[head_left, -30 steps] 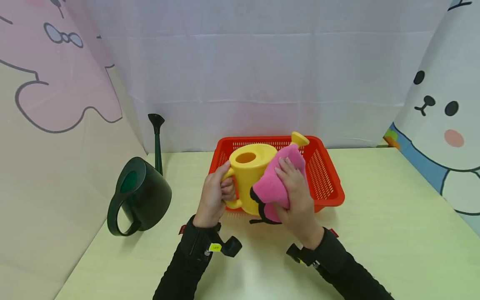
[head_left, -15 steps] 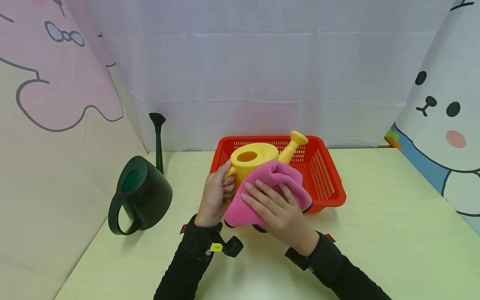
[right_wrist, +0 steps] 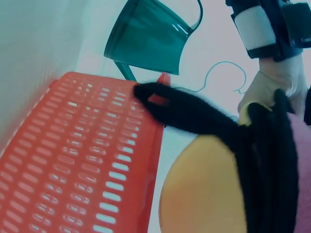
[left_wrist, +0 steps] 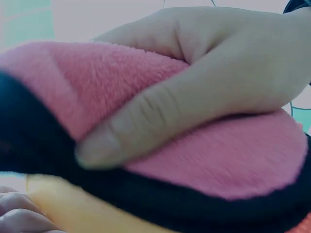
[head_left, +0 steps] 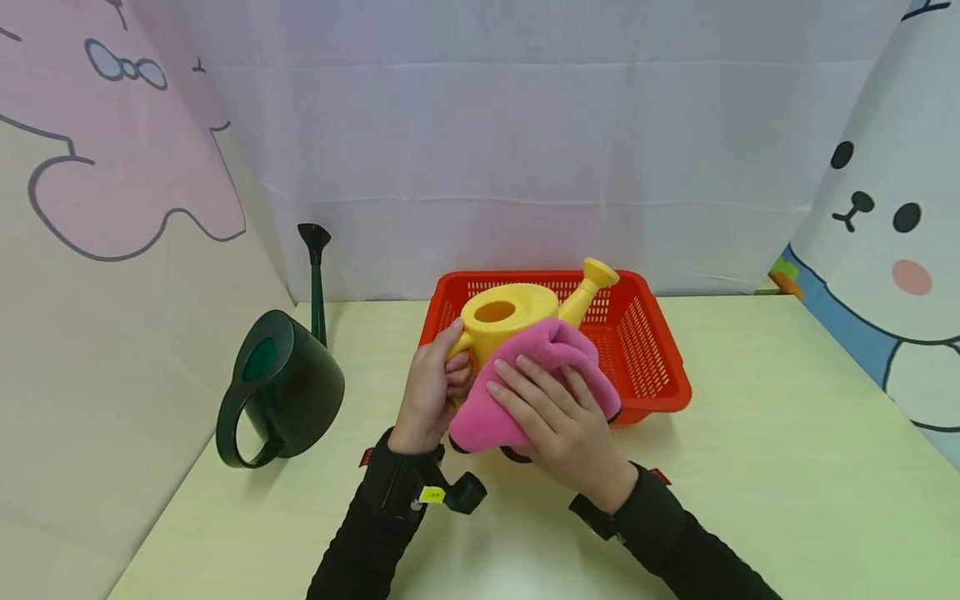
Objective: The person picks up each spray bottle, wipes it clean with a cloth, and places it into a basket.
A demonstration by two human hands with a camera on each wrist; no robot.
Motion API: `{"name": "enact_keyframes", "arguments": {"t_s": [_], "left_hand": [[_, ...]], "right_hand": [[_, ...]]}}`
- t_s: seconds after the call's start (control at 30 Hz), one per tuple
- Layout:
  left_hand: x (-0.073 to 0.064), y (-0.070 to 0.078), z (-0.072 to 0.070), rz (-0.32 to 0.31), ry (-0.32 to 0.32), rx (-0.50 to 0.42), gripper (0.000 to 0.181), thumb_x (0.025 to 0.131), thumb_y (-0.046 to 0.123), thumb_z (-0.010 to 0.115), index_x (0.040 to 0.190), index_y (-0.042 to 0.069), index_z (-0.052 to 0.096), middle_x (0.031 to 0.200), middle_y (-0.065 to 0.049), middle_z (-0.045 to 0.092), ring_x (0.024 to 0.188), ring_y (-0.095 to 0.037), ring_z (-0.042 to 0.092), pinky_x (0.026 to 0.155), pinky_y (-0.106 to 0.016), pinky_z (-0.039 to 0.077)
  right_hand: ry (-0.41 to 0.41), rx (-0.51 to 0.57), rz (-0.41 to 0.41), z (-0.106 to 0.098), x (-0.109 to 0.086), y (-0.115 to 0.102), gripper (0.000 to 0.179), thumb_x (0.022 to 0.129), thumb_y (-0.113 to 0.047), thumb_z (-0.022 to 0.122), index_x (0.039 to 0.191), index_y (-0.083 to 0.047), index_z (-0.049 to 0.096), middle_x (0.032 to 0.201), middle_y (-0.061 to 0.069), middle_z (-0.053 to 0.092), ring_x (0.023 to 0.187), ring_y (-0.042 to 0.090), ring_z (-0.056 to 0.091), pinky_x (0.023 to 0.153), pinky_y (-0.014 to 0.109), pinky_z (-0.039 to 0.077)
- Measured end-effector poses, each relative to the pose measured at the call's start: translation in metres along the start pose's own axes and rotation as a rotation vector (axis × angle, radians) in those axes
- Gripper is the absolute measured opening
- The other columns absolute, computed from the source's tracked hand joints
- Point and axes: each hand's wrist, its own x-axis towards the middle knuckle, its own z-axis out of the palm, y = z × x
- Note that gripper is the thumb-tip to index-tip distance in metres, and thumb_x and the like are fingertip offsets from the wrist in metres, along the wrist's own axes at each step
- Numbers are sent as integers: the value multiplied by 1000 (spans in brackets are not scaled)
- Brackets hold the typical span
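Note:
My left hand [head_left: 429, 392] grips the handle of a yellow watering can [head_left: 510, 304], which is held up in front of the red basket. Its spout points up and to the right. In my right hand [head_left: 566, 433] is a pink cloth [head_left: 480, 417] with black edging, laid over the can's near side and hiding most of its body. The left wrist view shows the right thumb pressing on the cloth [left_wrist: 233, 162], with the other fingers behind it. A black loop [right_wrist: 189, 111] of the cloth sticks out in the right wrist view, beside the yellow can [right_wrist: 204, 189].
A red perforated basket [head_left: 660, 367] stands behind the hands, near the back of the pale table [head_left: 765, 450]. On the left is a dark green watering can [head_left: 307, 400] with a long upright spout. Printed curtains [head_left: 480, 150] hang around the table.
The cloth has moved from the can's right side down and left across its near side, uncovering the spout. The right hand's fingers have spread over it. The left hand keeps its grip.

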Motion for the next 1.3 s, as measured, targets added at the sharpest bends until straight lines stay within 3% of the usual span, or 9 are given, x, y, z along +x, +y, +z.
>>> {"name": "enact_keyframes", "arguments": {"t_s": [0.13, 0.27, 0.43, 0.57, 0.67, 0.8, 0.97, 1.13, 1.3], "left_hand": [[0, 0, 1, -3, 7, 7, 46, 97, 32, 39, 56, 13, 31, 47, 6, 30, 41, -8, 29, 44, -19, 25], [-1, 1, 1, -21, 23, 1, 45, 97, 32, 39, 58, 12, 31, 48, 6, 30, 41, -10, 29, 44, -21, 26], [-2, 4, 0, -23, 43, -10, 44, 97, 32, 39, 58, 13, 32, 48, 5, 31, 39, -11, 30, 44, -21, 27], [-3, 6, -1, -19, 56, -22, 43, 97, 31, 39, 59, 13, 32, 48, 5, 31, 40, -11, 29, 44, -21, 27], [-3, 6, -1, -21, 59, -28, 43, 97, 31, 39, 59, 13, 32, 48, 5, 31, 41, -11, 30, 45, -22, 27], [-3, 6, 0, -17, 61, -41, 43, 97, 32, 39, 59, 13, 32, 48, 6, 30, 41, -10, 29, 46, -22, 26], [-3, 5, 0, 3, 48, -45, 44, 97, 33, 39, 58, 13, 31, 48, 7, 29, 41, -9, 28, 45, -22, 25], [-4, 5, 0, 21, 41, -41, 45, 96, 34, 40, 57, 13, 31, 47, 7, 28, 41, -8, 28, 44, -21, 23], [-4, 7, 1, -8, 57, -52, 44, 96, 35, 41, 58, 14, 33, 47, 7, 30, 41, -7, 29, 43, -19, 24]], "right_hand": [[109, 83, 91, -1, 2, 5, 41, 94, -38, 45, 113, -3, 55, 119, 13, 57, 125, 27, 44, 112, 42, 23], [171, 174, 269, -3, 3, 10, 48, 92, -37, 50, 113, 6, 50, 121, 20, 54, 122, 33, 46, 110, 35, 28], [158, 304, 543, -5, 3, 14, 58, 92, -40, 49, 122, 9, 42, 121, 22, 53, 111, 32, 54, 105, 23, 33], [124, 334, 610, -5, 2, 13, 61, 92, -43, 48, 126, 7, 41, 121, 20, 52, 111, 30, 53, 105, 21, 33], [135, 319, 559, -4, 2, 11, 59, 92, -43, 47, 122, 7, 42, 124, 22, 49, 118, 31, 47, 107, 22, 31], [163, 240, 407, -2, 3, 8, 53, 93, -41, 47, 116, 7, 47, 124, 24, 48, 121, 35, 42, 111, 28, 26], [195, 138, 234, 2, 3, 4, 46, 92, -40, 49, 111, 2, 54, 118, 22, 53, 117, 36, 43, 112, 38, 25], [205, 60, 122, 6, 2, -2, 39, 92, -37, 51, 109, -4, 59, 115, 17, 57, 114, 33, 46, 111, 42, 25], [170, -2, 16, 11, 0, -8, 35, 93, -35, 50, 113, -9, 61, 114, 12, 62, 113, 29, 50, 112, 46, 23]]}}
